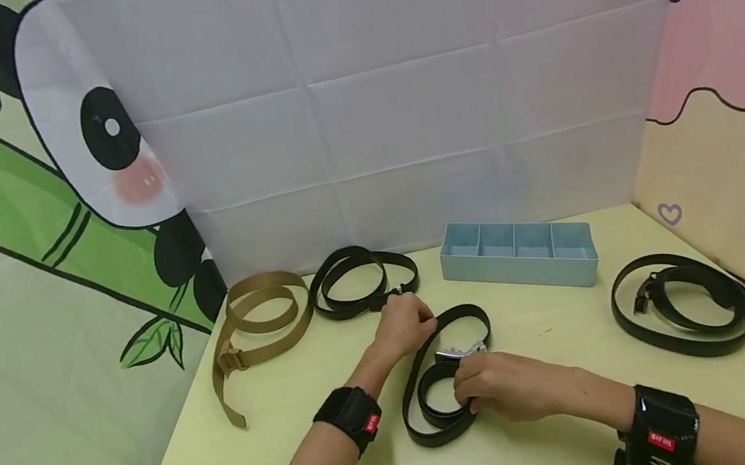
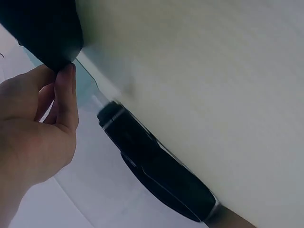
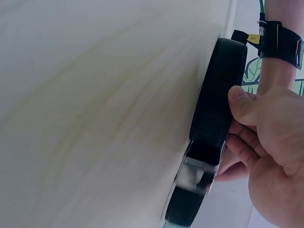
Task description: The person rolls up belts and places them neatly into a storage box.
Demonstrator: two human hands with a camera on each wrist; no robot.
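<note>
A black belt with a silver buckle (image 1: 459, 352) lies on the table in front of me, partly coiled, with a wide outer loop (image 1: 416, 416) and a smaller inner one. My left hand (image 1: 405, 325) pinches the strap on the left side of its far loop. In the left wrist view, thumb and fingertips hold the edge of that dark strap (image 2: 47, 33). My right hand (image 1: 504, 385) grips the near coil from the right, just below the buckle. The right wrist view has the thumb on one side of the upright strap (image 3: 218, 90) and fingers beneath.
Behind the hands lie a tan belt (image 1: 274, 352) and another coiled black belt (image 1: 323, 291). A blue tray (image 1: 517, 272) with several compartments stands at the back, near the grey cloth backdrop (image 1: 398, 120). A third black belt (image 1: 692, 346) is coiled at the right.
</note>
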